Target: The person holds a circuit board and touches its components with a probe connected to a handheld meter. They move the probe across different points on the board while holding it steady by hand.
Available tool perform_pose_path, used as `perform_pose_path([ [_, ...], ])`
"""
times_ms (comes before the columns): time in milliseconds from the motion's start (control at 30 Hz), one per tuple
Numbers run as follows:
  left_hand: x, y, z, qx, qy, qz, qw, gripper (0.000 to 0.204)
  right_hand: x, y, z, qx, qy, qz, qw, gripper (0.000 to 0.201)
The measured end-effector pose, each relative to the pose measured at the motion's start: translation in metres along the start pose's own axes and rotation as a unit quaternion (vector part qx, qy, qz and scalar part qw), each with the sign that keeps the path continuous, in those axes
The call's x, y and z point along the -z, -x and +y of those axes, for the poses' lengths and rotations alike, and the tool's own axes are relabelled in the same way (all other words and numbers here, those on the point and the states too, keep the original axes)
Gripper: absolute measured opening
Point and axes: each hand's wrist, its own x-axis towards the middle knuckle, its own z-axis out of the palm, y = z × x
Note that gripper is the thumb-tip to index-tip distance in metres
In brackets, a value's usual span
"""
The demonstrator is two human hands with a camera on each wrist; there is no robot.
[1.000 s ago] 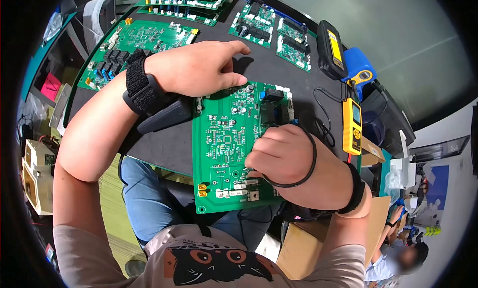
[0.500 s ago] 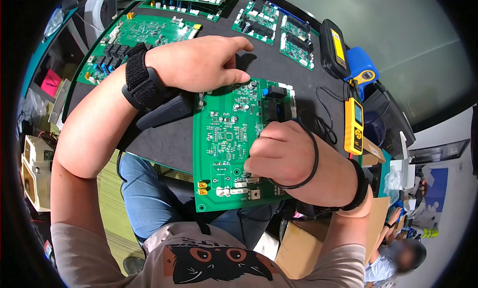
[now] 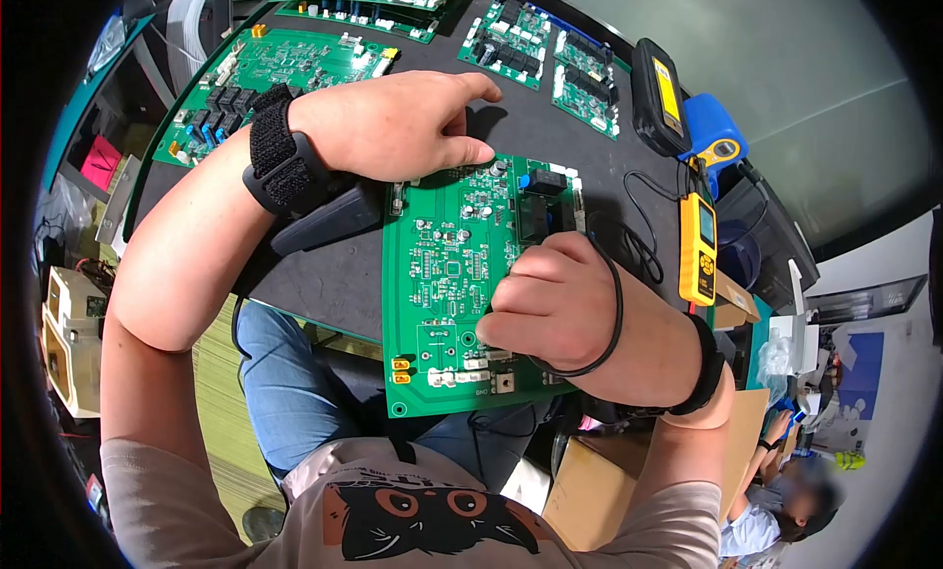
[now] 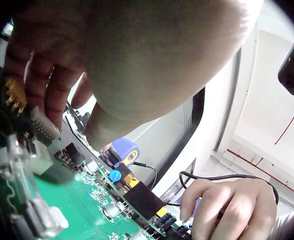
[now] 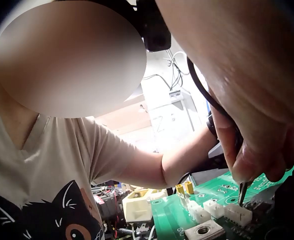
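Observation:
A large green circuit board [image 3: 432, 304] lies at the table's near edge. At its far edge my left hand [image 3: 393, 127] rests, thumb tip against the board and forefinger stretched past it; in the left wrist view, the left hand's fingers [image 4: 52, 90] reach down beside a white connector [image 4: 44, 124]. My right hand [image 3: 550, 304] is over the board's near right part, fingers curled. The right wrist view shows the right hand [image 5: 257, 145] pinching a thin dark tool [image 5: 243, 192], its tip down by white connectors [image 5: 237, 215]. A black cord loops around this hand.
Another large board [image 3: 295, 63] lies at the far left, stacked boards [image 3: 368, 19] behind it. Smaller boards [image 3: 506, 43] are at the back. To the right are a black case [image 3: 658, 97], a blue-yellow device [image 3: 715, 137] and a yellow meter [image 3: 698, 250]. A dark block [image 3: 329, 220] sits left of the board.
The camera's view has shifted slightly. My right hand has shifted a little over the board, fingers still curled. The left hand stays at the far edge.

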Motion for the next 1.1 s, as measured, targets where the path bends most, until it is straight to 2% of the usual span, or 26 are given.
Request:
perform_pose_path([
  [300, 0.002, 0.0, 0.003, 0.017, 0.007, -0.01, 1.0, 0.055, -0.001, 0.001, 0.004, -0.015, 0.042, 0.022, 0.999, 0.023],
  [467, 0.001, -0.001, -0.002, -0.004, -0.003, -0.01, 1.0, 0.056, 0.005, -0.001, 0.0, -0.028, 0.019, 0.009, 0.999, 0.023],
  [600, 0.002, -0.002, 0.001, 0.016, 0.012, -0.021, 1.0, 0.056, 0.006, -0.002, 0.001, -0.033, 0.004, 0.038, 0.999, 0.024],
  [767, 0.001, -0.001, 0.002, 0.025, 0.042, -0.027, 0.998, 0.055, 0.016, 0.0, 0.003, -0.062, -0.047, 0.098, 0.992, 0.031],
  [800, 0.005, 0.0, 0.01, 0.055, 0.05, -0.039, 0.996, 0.055, 0.016, 0.002, 0.006, -0.068, -0.048, 0.105, 0.991, 0.031],
  [867, 0.004, 0.001, 0.011, 0.05, 0.048, -0.042, 0.997, 0.053, 0.017, 0.007, 0.013, -0.058, -0.082, 0.218, 0.971, 0.023],
  [933, 0.003, 0.001, 0.01, 0.047, 0.049, -0.043, 0.997, 0.052, 0.019, 0.012, 0.018, -0.066, -0.104, 0.248, 0.961, 0.016],
  [1000, 0.003, 0.001, 0.012, 0.047, 0.049, -0.045, 0.997, 0.051, 0.015, 0.015, 0.02, -0.11, -0.119, 0.335, 0.928, 0.014],
  [1100, 0.005, 0.001, 0.019, 0.086, 0.069, -0.053, 0.992, 0.05, 0.018, 0.021, 0.02, -0.124, -0.123, 0.353, 0.919, 0.011],
])
